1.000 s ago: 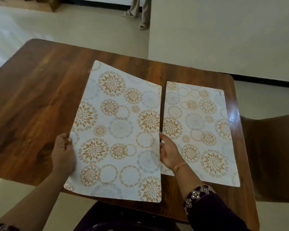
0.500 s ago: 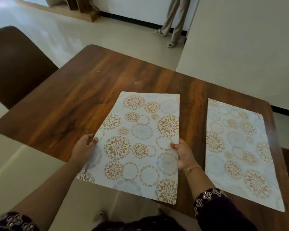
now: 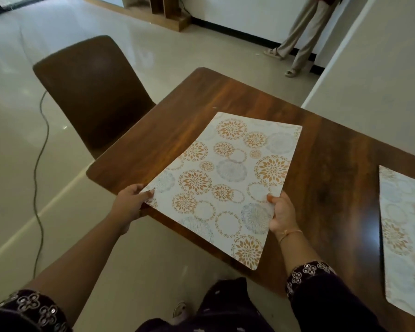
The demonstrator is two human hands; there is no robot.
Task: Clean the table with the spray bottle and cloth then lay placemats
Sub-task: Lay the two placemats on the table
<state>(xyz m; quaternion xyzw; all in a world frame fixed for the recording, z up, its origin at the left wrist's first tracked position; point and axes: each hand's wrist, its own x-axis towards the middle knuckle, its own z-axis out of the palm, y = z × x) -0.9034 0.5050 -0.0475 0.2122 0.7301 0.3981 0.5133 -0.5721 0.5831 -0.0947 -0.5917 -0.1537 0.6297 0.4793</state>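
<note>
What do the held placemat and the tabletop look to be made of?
Held placemat: probably thin flexible plastic or vinyl, matte, with printed circles. The sheet bows while gripped at its side edges. Table: wood or wood-look laminate, glossy, showing streaky grain and light reflections.

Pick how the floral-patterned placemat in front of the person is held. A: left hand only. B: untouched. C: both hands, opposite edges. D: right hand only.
C: the left hand and right hand each pinch a side edge of the white floral-patterned placemat.

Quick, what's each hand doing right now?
Left hand: grips the left edge of the placemat.
Right hand: grips the right edge of it.
</note>
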